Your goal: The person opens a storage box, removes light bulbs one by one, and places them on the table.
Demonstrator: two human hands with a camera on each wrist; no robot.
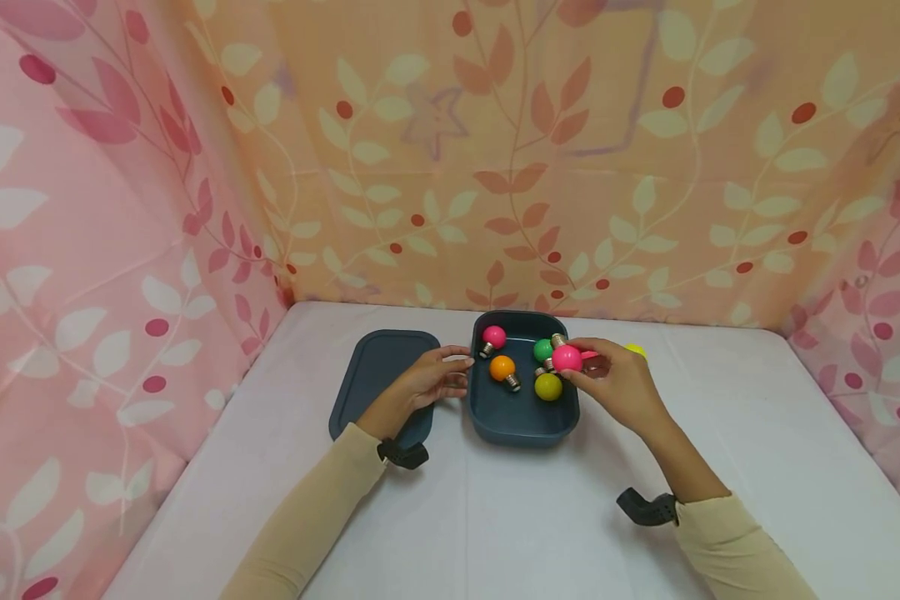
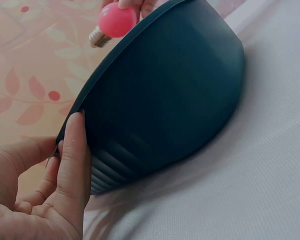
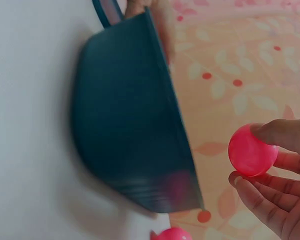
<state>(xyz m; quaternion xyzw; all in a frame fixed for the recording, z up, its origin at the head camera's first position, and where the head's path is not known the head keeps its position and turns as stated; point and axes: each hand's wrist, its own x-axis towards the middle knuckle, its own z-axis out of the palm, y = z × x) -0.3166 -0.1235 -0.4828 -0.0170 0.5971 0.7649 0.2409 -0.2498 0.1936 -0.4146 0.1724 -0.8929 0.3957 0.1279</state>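
Note:
My right hand (image 1: pixel 617 385) pinches a pink light bulb (image 1: pixel 567 358) between thumb and fingertips, over the right side of a dark blue-grey box (image 1: pixel 521 433). The bulb's metal base (image 2: pixel 97 37) shows in the left wrist view. At the box's left rim is my left hand (image 1: pixel 431 379), its thumb and fingers gripping the edge. Inside the box lie a pink bulb (image 1: pixel 494 337), an orange bulb (image 1: pixel 502 367), a green bulb (image 1: pixel 543 350) and a yellow bulb (image 1: pixel 548 387). The green one is partly hidden by the held bulb.
A matching dark lid (image 1: pixel 382 367) lies left of the box, partly under my left arm. Behind my right hand a bright yellow thing (image 1: pixel 636 350) peeks out. Another pink thing (image 3: pixel 175 234) shows low in the right wrist view. Floral curtains (image 1: pixel 435 167) border the white table (image 1: pixel 457 517).

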